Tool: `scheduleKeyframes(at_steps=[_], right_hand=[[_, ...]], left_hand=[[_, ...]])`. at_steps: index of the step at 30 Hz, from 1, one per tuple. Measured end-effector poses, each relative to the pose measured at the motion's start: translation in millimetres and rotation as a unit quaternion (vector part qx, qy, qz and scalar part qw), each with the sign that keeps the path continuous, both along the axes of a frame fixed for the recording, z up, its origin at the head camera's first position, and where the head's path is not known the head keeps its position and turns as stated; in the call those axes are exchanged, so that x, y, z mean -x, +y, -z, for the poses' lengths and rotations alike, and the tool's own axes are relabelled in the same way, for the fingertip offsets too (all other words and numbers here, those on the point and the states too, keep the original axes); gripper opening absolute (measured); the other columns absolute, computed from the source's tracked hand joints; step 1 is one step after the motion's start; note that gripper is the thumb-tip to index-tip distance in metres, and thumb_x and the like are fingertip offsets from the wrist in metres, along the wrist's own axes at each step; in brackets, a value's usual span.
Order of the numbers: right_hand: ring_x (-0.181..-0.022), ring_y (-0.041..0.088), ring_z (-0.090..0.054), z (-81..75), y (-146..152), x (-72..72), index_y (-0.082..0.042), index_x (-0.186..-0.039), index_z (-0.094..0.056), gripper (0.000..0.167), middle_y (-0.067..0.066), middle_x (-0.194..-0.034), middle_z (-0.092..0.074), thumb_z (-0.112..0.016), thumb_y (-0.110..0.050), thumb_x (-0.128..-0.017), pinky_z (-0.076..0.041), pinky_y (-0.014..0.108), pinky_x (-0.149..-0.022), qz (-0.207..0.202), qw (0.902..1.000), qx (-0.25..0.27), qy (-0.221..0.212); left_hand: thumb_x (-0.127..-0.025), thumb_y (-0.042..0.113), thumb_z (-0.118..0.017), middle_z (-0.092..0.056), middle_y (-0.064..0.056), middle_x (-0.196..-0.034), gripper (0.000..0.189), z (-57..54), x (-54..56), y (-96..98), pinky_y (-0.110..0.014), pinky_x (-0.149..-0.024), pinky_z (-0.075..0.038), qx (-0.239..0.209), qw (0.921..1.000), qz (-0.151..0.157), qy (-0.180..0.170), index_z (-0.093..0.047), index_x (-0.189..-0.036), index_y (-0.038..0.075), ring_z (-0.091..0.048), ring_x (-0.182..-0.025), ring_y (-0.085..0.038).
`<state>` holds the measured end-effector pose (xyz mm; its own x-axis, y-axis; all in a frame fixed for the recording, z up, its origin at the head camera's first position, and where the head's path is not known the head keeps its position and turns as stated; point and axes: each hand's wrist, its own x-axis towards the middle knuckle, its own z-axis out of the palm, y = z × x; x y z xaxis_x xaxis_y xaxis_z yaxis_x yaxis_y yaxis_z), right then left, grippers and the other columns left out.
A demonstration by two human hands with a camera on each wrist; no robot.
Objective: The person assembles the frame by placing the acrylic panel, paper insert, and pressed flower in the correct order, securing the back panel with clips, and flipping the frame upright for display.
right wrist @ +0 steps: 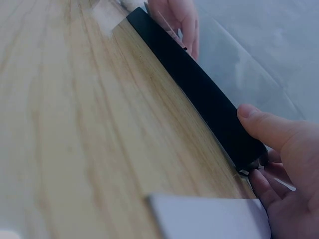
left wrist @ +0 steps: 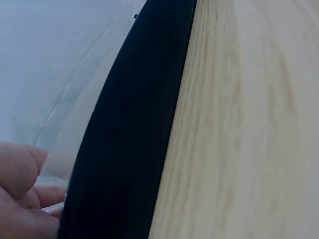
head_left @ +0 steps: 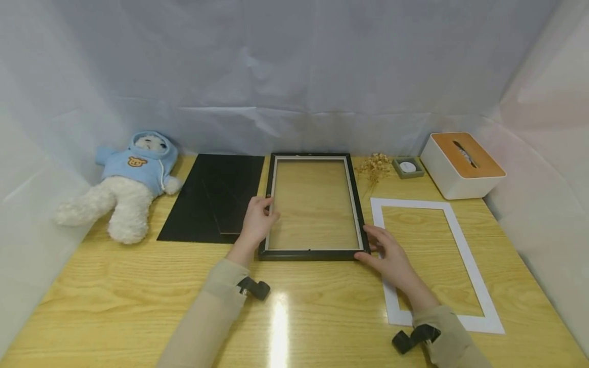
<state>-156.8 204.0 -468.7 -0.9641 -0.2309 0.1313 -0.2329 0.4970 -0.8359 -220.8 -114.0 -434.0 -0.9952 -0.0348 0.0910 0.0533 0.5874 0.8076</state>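
Note:
A black picture frame point(head_left: 310, 254) lies flat on the table, its pale inner lip facing up and wood grain visible through its middle. My left hand point(head_left: 258, 221) is at the frame's left side, thumb and forefinger bent at the inner edge; exactly what the fingertips pinch is too small to tell. With my right hand point(head_left: 386, 255) I hold the near right corner, thumb on the front edge and fingers along the right side. The right wrist view shows that thumb point(right wrist: 254, 119) against the black edge. A white mat border point(head_left: 469, 260) lies beside my right hand.
A black backing board point(head_left: 193, 204) lies left of the frame, beyond it a plush toy point(head_left: 133, 176) in a blue hoodie. At the back right are dried flowers point(head_left: 375, 166), a small green box point(head_left: 408, 174) and a white tissue box point(head_left: 453, 179) with an orange-brown top.

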Motion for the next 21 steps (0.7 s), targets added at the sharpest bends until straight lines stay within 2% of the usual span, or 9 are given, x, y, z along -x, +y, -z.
scheduleKeyframes(at_steps=[3, 6, 10, 12, 16, 18, 21], right_hand=[[-0.111, 0.028, -0.053, 0.2, 0, -0.1, -0.005, -0.141, -0.045, 0.073, 0.013, -0.135, -0.046, -0.078, -0.025, -0.079, -0.048, 0.04, -0.093, 0.0, 1.0, 0.001, -0.002], [-0.111, 0.028, -0.053, 0.3, 0, -0.2, -0.006, -0.141, -0.045, 0.072, 0.013, -0.136, -0.046, -0.078, -0.026, -0.08, -0.047, 0.04, -0.093, 0.0, 1.0, 0.002, -0.005], [-0.112, 0.029, -0.052, 0.0, -1, -0.1, -0.006, -0.141, -0.045, 0.072, 0.013, -0.137, -0.045, -0.077, -0.026, -0.08, -0.047, 0.041, -0.094, -0.002, 1.0, 0.004, -0.005], [-0.112, 0.028, -0.052, 0.1, -1, 0.0, -0.006, -0.141, -0.045, 0.072, 0.013, -0.137, -0.045, -0.077, -0.027, -0.081, -0.047, 0.041, -0.094, -0.004, 1.0, 0.004, -0.006], [-0.112, 0.028, -0.052, 0.4, -1, -0.2, -0.006, -0.141, -0.045, 0.071, 0.012, -0.137, -0.045, -0.077, -0.027, -0.081, -0.046, 0.041, -0.095, -0.004, 0.9999, 0.007, -0.011], [-0.112, 0.028, -0.052, -0.4, -1, -1.0, -0.005, -0.141, -0.045, 0.071, 0.012, -0.137, -0.045, -0.077, -0.026, -0.081, -0.047, 0.041, -0.095, -0.002, 0.9999, 0.005, -0.01], [-0.111, 0.028, -0.053, -1.1, -1, -1.3, -0.005, -0.141, -0.045, 0.071, 0.012, -0.137, -0.045, -0.077, -0.026, -0.081, -0.047, 0.041, -0.094, 0.0, 1.0, 0.003, -0.007]], left_hand=[[-0.083, 0.001, -0.067, -0.054, -0.022, -0.118, 0.041, 0.7, -0.1, -1.2, -0.042, -0.081, -0.042, 0.007, 1.0, 0.004, 0.005, -0.06, -0.123, -0.008, -0.05, -0.095, -0.033], [-0.082, -0.001, -0.067, -0.057, -0.02, -0.112, 0.041, 1.3, -0.6, -2.3, -0.039, -0.078, -0.042, 0.003, 1.0, 0.007, 0.002, -0.061, -0.122, -0.007, -0.051, -0.093, -0.031], [-0.081, -0.005, -0.067, -0.055, -0.02, -0.112, 0.043, 2.0, -0.7, -3.5, -0.035, -0.075, -0.045, -0.036, 0.9993, -0.005, -0.004, -0.06, -0.124, -0.006, -0.051, -0.093, -0.03], [-0.081, -0.008, -0.065, -0.054, -0.02, -0.113, 0.044, 3.3, -1.1, -4.7, -0.036, -0.078, -0.047, -0.075, 0.997, -0.021, -0.006, -0.059, -0.125, -0.006, -0.052, -0.096, -0.031], [-0.084, -0.008, -0.06, -0.052, -0.019, -0.121, 0.045, 4.2, -4.8, -7.6, -0.038, -0.095, -0.045, -0.165, 0.9856, -0.038, -0.007, -0.057, -0.129, -0.002, -0.051, -0.111, -0.031], [-0.087, -0.007, -0.059, -0.051, -0.019, -0.129, 0.046, 3.1, -8.2, -8.9, -0.037, -0.104, -0.038, -0.212, 0.9768, -0.028, -0.007, -0.053, -0.133, -0.001, -0.047, -0.122, -0.03], [-0.09, -0.005, -0.058, -0.047, -0.017, -0.137, 0.049, 0.6, -15.5, -11.3, -0.033, -0.108, -0.034, -0.256, 0.9667, -0.003, -0.009, -0.049, -0.137, 0.001, -0.042, -0.13, -0.026]])
